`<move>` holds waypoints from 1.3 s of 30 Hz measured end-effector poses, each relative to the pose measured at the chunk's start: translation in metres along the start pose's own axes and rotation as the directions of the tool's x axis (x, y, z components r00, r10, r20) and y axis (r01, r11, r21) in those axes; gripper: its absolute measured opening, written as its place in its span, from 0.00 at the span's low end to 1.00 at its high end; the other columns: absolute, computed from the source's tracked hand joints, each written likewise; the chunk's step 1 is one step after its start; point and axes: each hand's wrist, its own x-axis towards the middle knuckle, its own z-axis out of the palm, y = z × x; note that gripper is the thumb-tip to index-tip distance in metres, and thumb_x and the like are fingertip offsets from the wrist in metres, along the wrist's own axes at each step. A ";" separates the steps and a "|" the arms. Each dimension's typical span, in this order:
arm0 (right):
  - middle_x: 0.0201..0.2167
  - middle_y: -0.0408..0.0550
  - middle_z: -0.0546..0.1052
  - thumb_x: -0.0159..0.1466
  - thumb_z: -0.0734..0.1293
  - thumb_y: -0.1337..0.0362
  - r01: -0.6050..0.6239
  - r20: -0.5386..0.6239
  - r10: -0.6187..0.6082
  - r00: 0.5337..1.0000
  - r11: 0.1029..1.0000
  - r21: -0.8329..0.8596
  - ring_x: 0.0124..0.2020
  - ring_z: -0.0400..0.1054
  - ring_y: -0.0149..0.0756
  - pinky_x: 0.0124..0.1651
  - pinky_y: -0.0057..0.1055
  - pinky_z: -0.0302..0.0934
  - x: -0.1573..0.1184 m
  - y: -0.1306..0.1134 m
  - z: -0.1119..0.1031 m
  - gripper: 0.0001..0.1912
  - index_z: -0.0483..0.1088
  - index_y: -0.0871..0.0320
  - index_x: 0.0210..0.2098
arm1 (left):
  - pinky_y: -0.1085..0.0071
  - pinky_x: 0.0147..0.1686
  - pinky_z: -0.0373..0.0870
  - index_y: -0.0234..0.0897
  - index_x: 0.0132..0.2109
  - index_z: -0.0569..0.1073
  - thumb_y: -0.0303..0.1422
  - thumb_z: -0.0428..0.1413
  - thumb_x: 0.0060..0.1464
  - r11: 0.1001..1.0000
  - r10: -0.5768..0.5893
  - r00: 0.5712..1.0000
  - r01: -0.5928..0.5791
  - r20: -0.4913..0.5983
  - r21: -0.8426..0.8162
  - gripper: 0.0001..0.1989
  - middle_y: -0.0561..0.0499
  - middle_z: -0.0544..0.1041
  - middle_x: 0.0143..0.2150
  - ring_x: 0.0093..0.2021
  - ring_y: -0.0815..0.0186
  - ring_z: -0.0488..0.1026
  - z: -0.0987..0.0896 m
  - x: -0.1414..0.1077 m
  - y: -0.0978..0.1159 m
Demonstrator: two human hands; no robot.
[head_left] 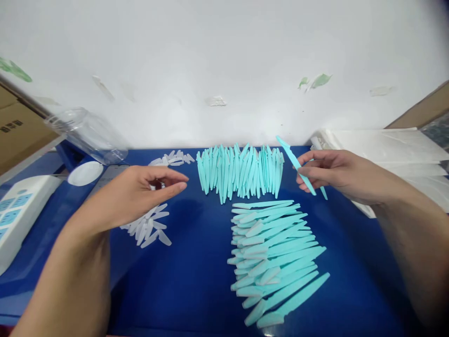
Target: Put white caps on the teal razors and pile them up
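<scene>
My right hand (321, 171) pinches a teal eyebrow razor (293, 159), tilted in the air. The end of a second teal razor shows behind it among the same fingers. My left hand (157, 187) hovers over the white caps, thumb and forefinger drawn close together. Small whitish bits show between its fingers; whether they are held or lie behind cannot be made out. Uncapped teal razors (240, 171) stand in a row by the wall. Nearer me lies a pile of razors with whitish caps (277, 257). Loose translucent caps (149, 227) lie below my left hand, more behind it.
A clear plastic jar (93, 133) lies tipped at the back left, near a white round lid (85, 173). A white power strip (24, 210) is at the left edge. White plastic bags (386, 145) are stacked at the right. A white wall (224, 61) bounds the blue table (182, 285).
</scene>
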 end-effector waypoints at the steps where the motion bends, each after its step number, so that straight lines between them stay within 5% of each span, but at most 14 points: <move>1: 0.28 0.47 0.79 0.62 0.74 0.52 0.009 0.063 -0.010 0.998 1.000 0.013 0.31 0.74 0.38 0.36 0.37 0.66 -0.004 -0.001 -0.001 0.14 0.72 0.54 0.38 | 0.73 0.29 0.69 0.49 0.49 0.87 0.54 0.64 0.59 0.998 -0.034 0.999 0.032 0.039 0.054 0.20 0.53 0.86 0.37 0.31 0.63 0.77 -0.006 -0.004 -0.008; 6: 0.26 0.39 0.66 0.66 0.72 0.53 0.068 0.293 -0.041 0.955 0.994 -0.084 0.27 0.56 0.31 0.30 0.33 0.51 -0.014 -0.006 0.011 0.11 0.74 0.53 0.36 | 0.71 0.33 0.69 0.50 0.45 0.89 0.53 0.63 0.61 0.964 -0.074 0.988 0.037 0.134 0.265 0.16 0.54 0.87 0.47 0.33 0.61 0.79 -0.011 -0.023 -0.036; 12: 0.30 0.42 0.68 0.69 0.68 0.51 0.113 0.406 -0.037 0.913 0.980 -0.165 0.29 0.58 0.34 0.32 0.33 0.54 -0.018 -0.011 0.032 0.13 0.74 0.53 0.37 | 0.69 0.34 0.67 0.51 0.41 0.88 0.50 0.63 0.62 0.919 -0.032 0.998 0.006 0.060 0.394 0.13 0.54 0.86 0.41 0.31 0.60 0.79 0.003 -0.019 -0.045; 16: 0.29 0.40 0.66 0.68 0.68 0.53 0.081 0.417 -0.008 0.909 0.984 -0.159 0.28 0.55 0.33 0.31 0.33 0.53 -0.017 -0.010 0.036 0.12 0.73 0.54 0.36 | 0.69 0.35 0.69 0.48 0.37 0.86 0.49 0.62 0.61 0.938 -0.015 0.991 -0.033 0.134 0.344 0.14 0.50 0.85 0.41 0.35 0.58 0.78 0.003 -0.011 -0.044; 20: 0.27 0.39 0.64 0.67 0.69 0.55 0.065 0.426 0.007 0.905 0.986 -0.153 0.28 0.54 0.32 0.31 0.33 0.52 -0.017 -0.010 0.036 0.09 0.71 0.54 0.35 | 0.70 0.30 0.69 0.47 0.45 0.85 0.51 0.62 0.61 0.983 -0.058 0.988 0.031 0.142 0.182 0.16 0.49 0.84 0.38 0.29 0.62 0.75 0.005 -0.005 -0.027; 23: 0.28 0.40 0.65 0.68 0.68 0.55 0.090 0.418 -0.019 0.908 0.984 -0.153 0.28 0.55 0.32 0.31 0.33 0.53 -0.020 -0.011 0.037 0.10 0.72 0.54 0.35 | 0.71 0.33 0.75 0.45 0.54 0.83 0.49 0.66 0.59 0.978 -0.081 0.988 0.104 0.134 -0.178 0.20 0.51 0.84 0.35 0.34 0.62 0.79 0.018 0.004 0.004; 28: 0.28 0.39 0.66 0.69 0.67 0.55 0.087 0.370 -0.031 0.928 0.987 -0.135 0.28 0.56 0.32 0.31 0.33 0.53 -0.025 -0.010 0.035 0.10 0.71 0.55 0.36 | 0.73 0.36 0.82 0.36 0.36 0.85 0.42 0.75 0.50 0.660 -0.142 0.978 0.211 0.156 -0.721 0.14 0.50 0.85 0.32 0.32 0.66 0.82 0.059 0.021 0.051; 32: 0.27 0.39 0.65 0.67 0.67 0.57 0.090 0.345 -0.047 0.938 0.990 -0.110 0.29 0.56 0.32 0.31 0.33 0.53 -0.026 -0.009 0.031 0.09 0.71 0.55 0.34 | 0.77 0.32 0.82 0.35 0.32 0.84 0.38 0.78 0.45 0.490 -0.227 0.966 0.221 0.121 -0.844 0.14 0.50 0.85 0.30 0.30 0.68 0.82 0.083 0.021 0.057; 39: 0.27 0.38 0.65 0.65 0.67 0.60 0.066 0.333 -0.026 0.942 0.992 -0.108 0.28 0.55 0.32 0.30 0.33 0.52 -0.023 -0.006 0.030 0.06 0.71 0.54 0.35 | 0.78 0.32 0.83 0.34 0.31 0.83 0.36 0.80 0.41 0.419 -0.274 0.956 0.214 0.101 -0.882 0.16 0.51 0.85 0.29 0.29 0.68 0.83 0.090 0.016 0.053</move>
